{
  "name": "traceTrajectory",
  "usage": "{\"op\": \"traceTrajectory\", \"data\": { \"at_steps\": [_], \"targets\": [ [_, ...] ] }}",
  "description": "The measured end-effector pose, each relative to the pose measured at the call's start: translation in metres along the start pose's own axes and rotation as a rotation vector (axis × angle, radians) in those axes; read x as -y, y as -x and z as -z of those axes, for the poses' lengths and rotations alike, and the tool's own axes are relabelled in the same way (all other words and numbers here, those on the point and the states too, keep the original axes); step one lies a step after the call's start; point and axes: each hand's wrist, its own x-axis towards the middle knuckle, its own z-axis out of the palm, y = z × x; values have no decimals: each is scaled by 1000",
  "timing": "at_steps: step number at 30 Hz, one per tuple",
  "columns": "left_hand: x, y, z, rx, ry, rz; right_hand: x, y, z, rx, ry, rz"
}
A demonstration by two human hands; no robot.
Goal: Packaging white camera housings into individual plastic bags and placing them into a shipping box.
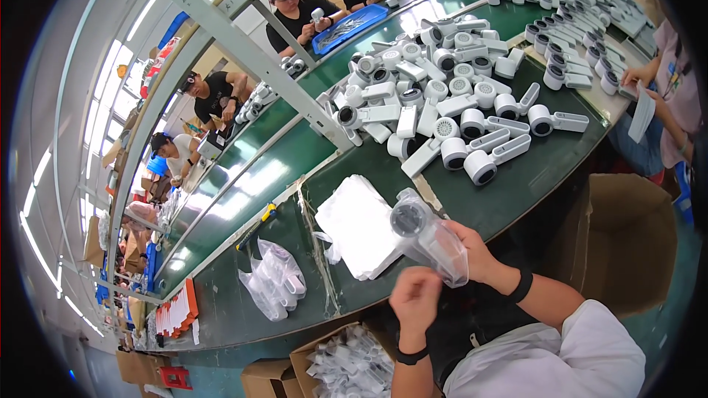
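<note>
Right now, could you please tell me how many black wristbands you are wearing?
2: one wristband just behind the left hand, the other wristband behind the right hand, which holds a bagged fan. Neither is hidden.

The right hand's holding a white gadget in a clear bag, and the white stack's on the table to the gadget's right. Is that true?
Almost! In the head view, the white stack lies to the left of the bagged gadget, not the right. The right hand does hold it, and the stack's on the table.
</note>
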Motion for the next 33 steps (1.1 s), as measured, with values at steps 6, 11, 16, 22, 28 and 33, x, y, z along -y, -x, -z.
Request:
{"op": "traceTrajectory", "data": {
  "at_steps": [6, 11, 16, 22, 28, 33],
  "targets": [
    [16, 4, 2, -110, 471, 409, 31, 10, -32, -74, 292, 67],
    [17, 11, 10, -7, 590, 496, 34, 9, -40, -68, 551, 242],
    [11, 13, 25, -35, 833, 477, 42, 1, -27, -189, 416, 258],
    [6, 21, 54, -38, 815, 345, 35, 4, -24, -156, 485, 373],
    [-21, 39, 108, -400, 541, 109, 31, 6, -13, 123, 431, 338],
    [-60, 50, 208, -884, -175, 61, 10, -5, -8, 155, 411, -16]
  ]
}}
